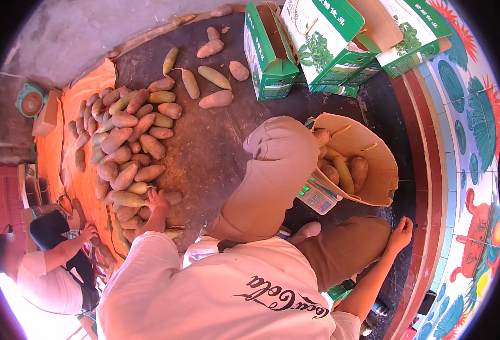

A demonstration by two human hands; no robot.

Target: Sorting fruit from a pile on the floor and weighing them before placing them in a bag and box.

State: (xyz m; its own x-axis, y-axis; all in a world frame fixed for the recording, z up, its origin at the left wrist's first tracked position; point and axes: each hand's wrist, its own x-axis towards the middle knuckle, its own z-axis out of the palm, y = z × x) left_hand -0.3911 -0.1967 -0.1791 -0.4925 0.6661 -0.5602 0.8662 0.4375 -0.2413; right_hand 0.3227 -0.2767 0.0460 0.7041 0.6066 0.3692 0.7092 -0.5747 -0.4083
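Note:
My left hand (158,199) reaches to the near right edge of a pile of radish-like oblong vegetables (115,140), reddish brown and green. Its fingers are spread and touch the pile, between a green vegetable (127,199) and a brownish one (174,198). Beyond my right knee is my right hand (400,233), its fingers curled together; whether they hold something small is hidden. An open cardboard carton (381,164) with several of the vegetables in it sits tilted on a digital scale (318,198), between my legs.
Green and white printed cartons (323,42) stand at the back. Loose vegetables (215,77) lie on the dark floor in front of them. Orange sheeting (49,158) runs beside the pile. Another person (51,272) sits at lower left. A painted tile wall (473,141) borders the right.

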